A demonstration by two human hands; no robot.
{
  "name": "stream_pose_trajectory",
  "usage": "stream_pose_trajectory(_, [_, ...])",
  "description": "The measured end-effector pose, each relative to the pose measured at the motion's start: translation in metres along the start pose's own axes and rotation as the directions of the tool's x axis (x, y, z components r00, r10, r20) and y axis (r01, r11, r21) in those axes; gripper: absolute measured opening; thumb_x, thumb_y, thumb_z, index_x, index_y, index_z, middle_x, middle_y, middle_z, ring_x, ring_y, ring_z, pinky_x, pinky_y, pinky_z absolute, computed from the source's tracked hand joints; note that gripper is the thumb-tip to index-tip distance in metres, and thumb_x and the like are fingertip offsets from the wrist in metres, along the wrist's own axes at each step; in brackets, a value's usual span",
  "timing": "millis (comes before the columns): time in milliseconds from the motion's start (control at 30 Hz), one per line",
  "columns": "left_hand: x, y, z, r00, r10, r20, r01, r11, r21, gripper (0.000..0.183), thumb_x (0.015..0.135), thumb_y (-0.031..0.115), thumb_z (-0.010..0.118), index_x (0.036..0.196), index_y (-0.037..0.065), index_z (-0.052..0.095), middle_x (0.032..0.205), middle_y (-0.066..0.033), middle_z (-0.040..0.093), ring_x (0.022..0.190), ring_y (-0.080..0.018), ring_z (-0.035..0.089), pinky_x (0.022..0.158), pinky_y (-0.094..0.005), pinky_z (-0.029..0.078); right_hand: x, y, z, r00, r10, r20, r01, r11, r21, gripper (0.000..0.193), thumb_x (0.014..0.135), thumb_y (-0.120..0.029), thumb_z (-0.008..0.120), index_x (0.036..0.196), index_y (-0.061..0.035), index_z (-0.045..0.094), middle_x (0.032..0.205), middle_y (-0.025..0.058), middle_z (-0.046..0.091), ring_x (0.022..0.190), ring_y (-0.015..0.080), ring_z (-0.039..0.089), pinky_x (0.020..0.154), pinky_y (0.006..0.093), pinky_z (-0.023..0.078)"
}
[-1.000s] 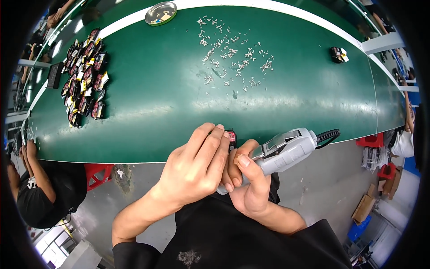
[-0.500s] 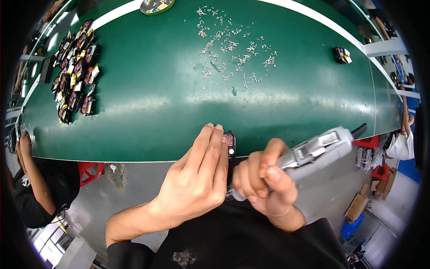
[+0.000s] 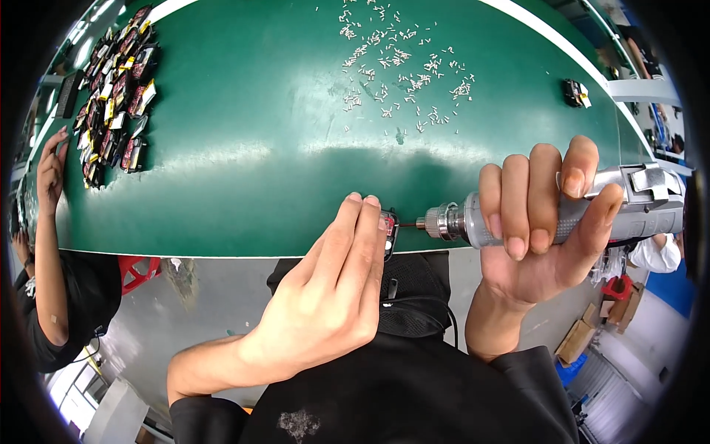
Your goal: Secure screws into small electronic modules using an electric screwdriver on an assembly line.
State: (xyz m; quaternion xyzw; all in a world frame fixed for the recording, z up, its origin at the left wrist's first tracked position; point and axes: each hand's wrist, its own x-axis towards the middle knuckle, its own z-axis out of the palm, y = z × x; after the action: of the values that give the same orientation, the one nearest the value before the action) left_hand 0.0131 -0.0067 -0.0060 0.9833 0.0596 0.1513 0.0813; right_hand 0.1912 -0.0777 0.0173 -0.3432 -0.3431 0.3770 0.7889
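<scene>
At the front edge of the table, my left hand point(image 3: 329, 285) is closed over a small black device point(image 3: 390, 235) with a red marking, hiding most of it. My right hand point(image 3: 543, 222) grips a grey electric screwdriver point(image 3: 481, 220) lying roughly level, its fingers wrapped over the body. The thin bit points left and its tip reaches the device's right side; whether it sits in a screw I cannot tell. Many small screws point(image 3: 399, 55) are scattered over the far middle of the green table point(image 3: 251, 148).
A heap of similar black devices point(image 3: 115, 96) with yellow and white labels lies on the left. One more device point(image 3: 575, 94) sits far right. A co-worker's arm point(image 3: 50, 244) reaches onto the table at the left. A black bag point(image 3: 414, 296) with a cord is below the edge.
My right hand has swung the screwdriver from an upward slant beside my left hand to level at the right, bit against the device. The co-worker's hand has moved up toward the heap.
</scene>
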Motion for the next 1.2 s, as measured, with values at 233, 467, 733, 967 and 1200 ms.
stream_pose_trajectory(233, [0.000,-0.002,0.002,0.999,-0.012,-0.035,0.010,0.998,-0.063,0.033,0.065,-0.006,0.061,0.096,-0.017,0.060,0.108,-0.0266,0.058,0.099,-0.0378,0.060,0.076,-0.0368,0.056,0.001,0.005,-0.002,0.999,0.030,0.010,-0.030,1.000,-0.004,0.023,0.098,-0.032,0.045,0.087,-0.0117,0.045,0.053,-0.0053,0.037,0.043,0.0060,0.037,0.049,0.0233,0.033])
stream_pose_trajectory(467, [-0.001,-0.007,0.005,0.997,0.003,-0.076,-0.015,0.987,-0.162,0.030,0.068,-0.004,0.061,0.095,-0.017,0.059,0.108,-0.0271,0.059,0.102,-0.0390,0.059,0.079,-0.0398,0.055,0.009,0.001,0.005,0.970,0.100,0.222,-0.065,0.985,-0.160,0.024,0.098,-0.031,0.046,0.084,-0.0123,0.041,0.054,-0.0045,0.039,0.044,0.0067,0.040,0.050,0.0236,0.036])
stream_pose_trajectory(733, [-0.004,-0.019,0.004,0.991,0.091,-0.097,-0.097,0.994,-0.057,0.034,0.067,0.007,0.058,0.093,-0.014,0.063,0.108,-0.0268,0.060,0.105,-0.0340,0.059,0.089,-0.0363,0.050,0.021,0.001,0.010,0.923,0.165,0.349,-0.040,0.940,-0.339,0.018,0.087,-0.012,0.059,0.082,-0.0084,0.041,0.056,-0.0022,0.043,0.039,0.0074,0.038,0.044,0.0236,0.033])
stream_pose_trajectory(967, [-0.007,-0.021,-0.003,0.990,0.120,-0.072,-0.128,0.986,-0.109,0.032,0.073,0.004,0.060,0.101,-0.013,0.059,0.111,-0.0232,0.058,0.108,-0.0332,0.057,0.090,-0.0378,0.050,0.027,0.011,0.004,0.911,0.079,0.404,-0.178,0.960,0.214,0.026,0.074,-0.007,0.074,0.067,-0.0028,0.049,0.052,0.0036,0.049,0.042,0.0143,0.046,0.042,0.0281,0.037])
stream_pose_trajectory(1200, [-0.027,-0.098,-0.058,0.921,-0.310,-0.235,0.315,0.949,-0.020,0.037,0.076,-0.001,0.061,0.113,-0.003,0.055,0.114,-0.0175,0.058,0.109,-0.0344,0.055,0.093,-0.0413,0.046,0.000,-0.010,-0.021,0.961,-0.112,0.254,-0.011,0.899,0.439,0.022,0.088,-0.018,0.064,0.082,-0.0073,0.045,0.049,-0.0012,0.045,0.038,0.0086,0.044,0.041,0.0239,0.041])
